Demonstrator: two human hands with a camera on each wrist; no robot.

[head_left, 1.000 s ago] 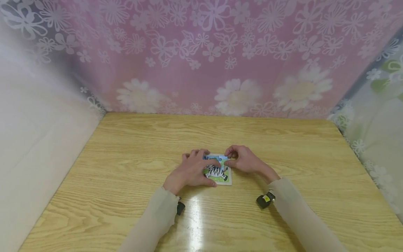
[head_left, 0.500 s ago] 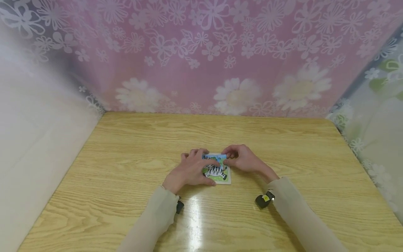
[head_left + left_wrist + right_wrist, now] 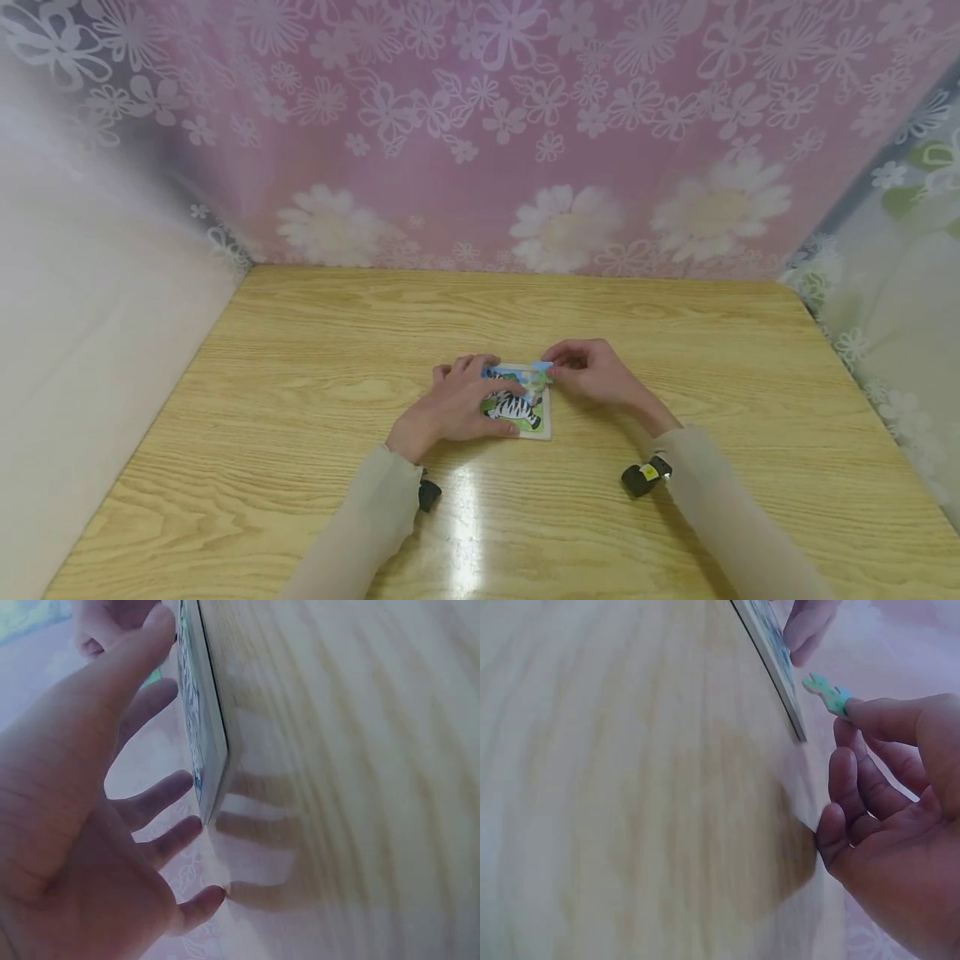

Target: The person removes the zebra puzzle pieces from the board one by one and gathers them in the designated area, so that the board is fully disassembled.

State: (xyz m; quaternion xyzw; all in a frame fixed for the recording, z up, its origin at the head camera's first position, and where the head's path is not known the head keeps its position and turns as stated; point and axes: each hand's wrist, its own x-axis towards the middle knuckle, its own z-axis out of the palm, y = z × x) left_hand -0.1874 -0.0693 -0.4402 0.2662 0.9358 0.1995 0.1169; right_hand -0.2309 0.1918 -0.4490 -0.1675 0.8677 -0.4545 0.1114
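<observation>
A small zebra jigsaw puzzle [image 3: 516, 410] in a pale tray lies flat on the table. My left hand [image 3: 457, 404] rests over its left side with fingers spread, thumb at the near edge and fingertips on the picture. In the left wrist view the little finger of the left hand [image 3: 82, 810] touches the tabletop beside the tray. My right hand [image 3: 592, 372] pinches a green and blue puzzle piece [image 3: 829, 694] between thumb and forefinger, raised just off the tray's far right corner. Bare tray shows in the picture's upper right part.
The wood-grain table [image 3: 300, 350] stretches around the puzzle on all sides. A pink flowered curtain [image 3: 450, 167] hangs behind its far edge, with pale cloth at both sides. A black wrist camera [image 3: 640, 480] sits under the right wrist.
The puzzle piece at the upper right has come up out of the tray in my right hand, which has shifted slightly right and away. The left hand stays in place.
</observation>
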